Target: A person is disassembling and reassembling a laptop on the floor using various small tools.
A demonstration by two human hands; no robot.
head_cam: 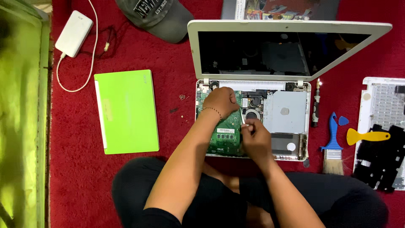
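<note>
A white laptop (pixel 291 29) lies open on a red carpet with its top cover off, showing a green circuit board (pixel 228 128), a fan and a grey metal plate (pixel 284 112). My left hand (pixel 220 101) rests as a fist on the upper left part of the board. My right hand (pixel 253 135) pinches a thin white strip (pixel 242 117) that rises from the board's right edge. A beaded bracelet circles my left wrist.
A closed green laptop (pixel 126 112) lies to the left, with small screws (pixel 182 98) beside it. A white power bank (pixel 74 33) and cable, a grey cap (pixel 158 17), a screwdriver (pixel 315 107), blue brush (pixel 333 145), yellow pry tool (pixel 367 136) and removed keyboard cover (pixel 382 135) surround it.
</note>
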